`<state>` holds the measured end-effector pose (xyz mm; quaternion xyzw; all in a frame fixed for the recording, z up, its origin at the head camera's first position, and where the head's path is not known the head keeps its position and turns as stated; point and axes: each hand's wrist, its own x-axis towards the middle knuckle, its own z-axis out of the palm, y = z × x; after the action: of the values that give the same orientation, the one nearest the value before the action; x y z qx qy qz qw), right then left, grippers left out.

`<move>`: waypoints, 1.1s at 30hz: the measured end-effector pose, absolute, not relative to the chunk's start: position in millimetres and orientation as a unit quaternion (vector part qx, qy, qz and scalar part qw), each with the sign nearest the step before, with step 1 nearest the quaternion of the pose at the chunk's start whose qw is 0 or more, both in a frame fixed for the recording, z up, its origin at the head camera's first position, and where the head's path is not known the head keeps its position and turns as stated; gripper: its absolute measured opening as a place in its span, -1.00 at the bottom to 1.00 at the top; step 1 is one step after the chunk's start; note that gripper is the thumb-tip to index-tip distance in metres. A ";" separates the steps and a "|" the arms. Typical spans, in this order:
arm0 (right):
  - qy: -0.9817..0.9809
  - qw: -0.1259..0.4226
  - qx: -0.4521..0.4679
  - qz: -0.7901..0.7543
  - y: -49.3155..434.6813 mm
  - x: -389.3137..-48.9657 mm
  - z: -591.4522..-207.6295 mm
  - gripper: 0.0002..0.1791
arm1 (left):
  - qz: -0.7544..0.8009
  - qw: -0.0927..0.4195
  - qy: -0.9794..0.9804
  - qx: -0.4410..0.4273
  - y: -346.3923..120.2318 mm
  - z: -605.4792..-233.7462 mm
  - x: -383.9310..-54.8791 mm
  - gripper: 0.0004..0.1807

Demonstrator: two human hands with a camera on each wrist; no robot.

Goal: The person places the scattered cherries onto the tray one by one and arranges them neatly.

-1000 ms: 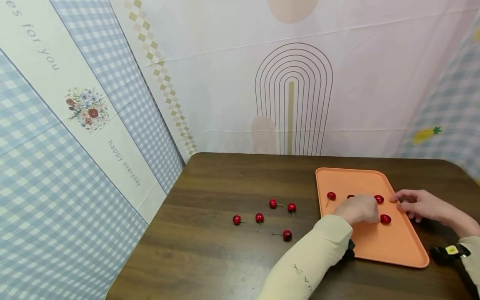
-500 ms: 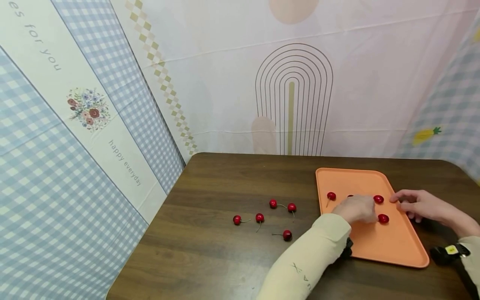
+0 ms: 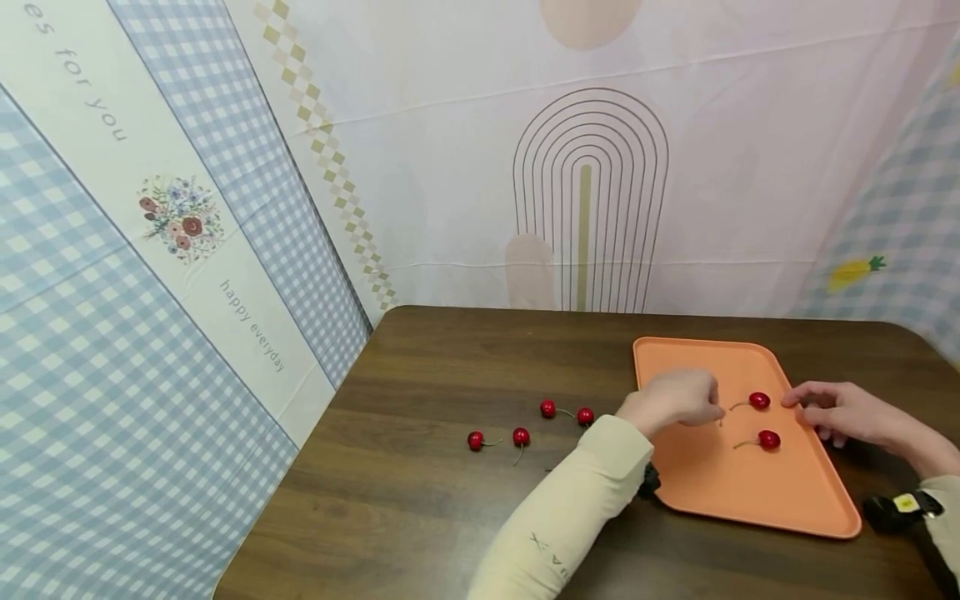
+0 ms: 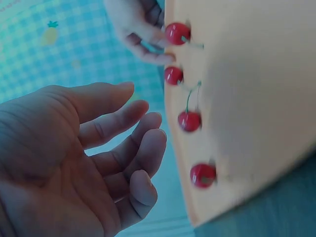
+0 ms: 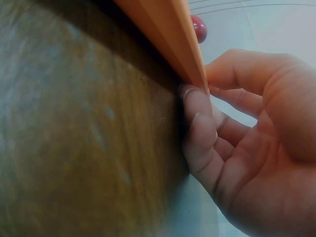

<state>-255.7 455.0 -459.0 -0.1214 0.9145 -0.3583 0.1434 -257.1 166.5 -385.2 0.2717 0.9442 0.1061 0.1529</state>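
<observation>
My left hand (image 3: pixel 678 396) hovers over the left half of an orange tray (image 3: pixel 795 500). The left wrist view shows its fingers loosely bent, with nothing between them. Several red cherries with stems lie on the tray, among them a cherry (image 3: pixel 759 402) near the right rim and another cherry (image 3: pixel 768 440) just below it. Two more, such as this cherry (image 4: pixel 203 175), show only in the left wrist view; in the head view my left hand covers them. My right hand (image 5: pixel 247 128) pinches the tray's right rim, thumb on the inner side and fingers beneath.
Left of the tray, several cherries lie on the brown wooden table (image 3: pixel 390 500), including a cherry (image 3: pixel 476 441) farthest left and a cherry (image 3: pixel 548 408) toward the back. My left sleeve (image 3: pixel 562 517) hides part of this group. A patterned cloth (image 3: pixel 435 167) hangs behind the table.
My left hand has moved left and slightly up from beside the right-hand cherries, uncovering their stems and covering the tray's left cherries. The lower right cherry first shifted slightly left. My right hand stays put.
</observation>
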 end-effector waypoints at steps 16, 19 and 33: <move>0.919 0.138 -0.112 -0.353 452.0 -253.8 -459.5 -0.68 | 0.073 0.031 0.946 0.313 71.6 -372.6 -252.8 -0.83; 0.920 0.138 -0.109 -0.350 451.1 -253.9 -459.3 -0.68 | 0.053 0.021 0.944 0.324 56.5 -371.9 -249.9 -0.83; 0.918 0.142 -0.109 -0.353 451.2 -254.0 -458.2 -0.70 | 0.022 0.049 0.941 0.335 -23.5 -378.0 -242.8 -0.88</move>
<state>-254.0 451.2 -458.2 -0.1092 0.9182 -0.3530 0.1425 -242.8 -23.5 -378.0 0.3351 0.9406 0.0216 0.0492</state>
